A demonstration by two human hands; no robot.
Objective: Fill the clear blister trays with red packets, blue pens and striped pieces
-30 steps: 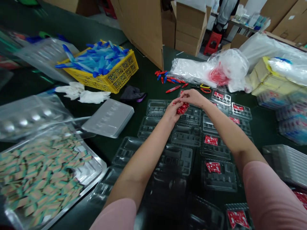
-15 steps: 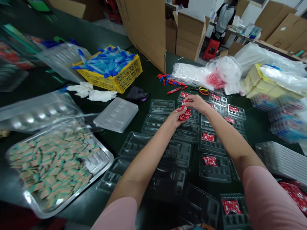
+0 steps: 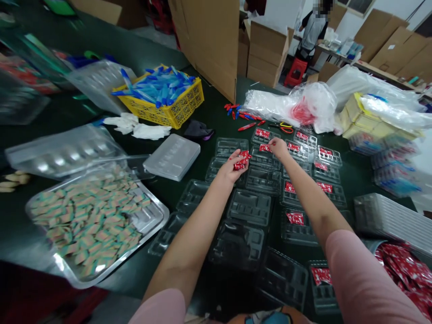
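My left hand [image 3: 231,168] is closed around a small bunch of red packets with white marks [image 3: 241,160]. To its right, my right hand [image 3: 278,147] pinches the edge of one red packet [image 3: 264,147], which lies in or just over a compartment of a clear plastic blister tray [image 3: 265,158]. Several such trays are laid out in rows under and around my forearms. Those on the right, such as the near tray [image 3: 300,228], carry a red packet each; the middle tray [image 3: 249,207] shows bare compartments.
A metal tray of small tan-and-green packets [image 3: 91,216] stands at left. Behind it are a yellow basket of blue pens [image 3: 175,108] and a clear plastic case [image 3: 173,157]. Scissors [image 3: 285,128] lie at the back. More red packets [image 3: 405,274] fill a container at lower right.
My hands have moved apart. The left drew back leftward with the bunch, while the right carried one red packet to a tray at the back. The view has shifted slightly.
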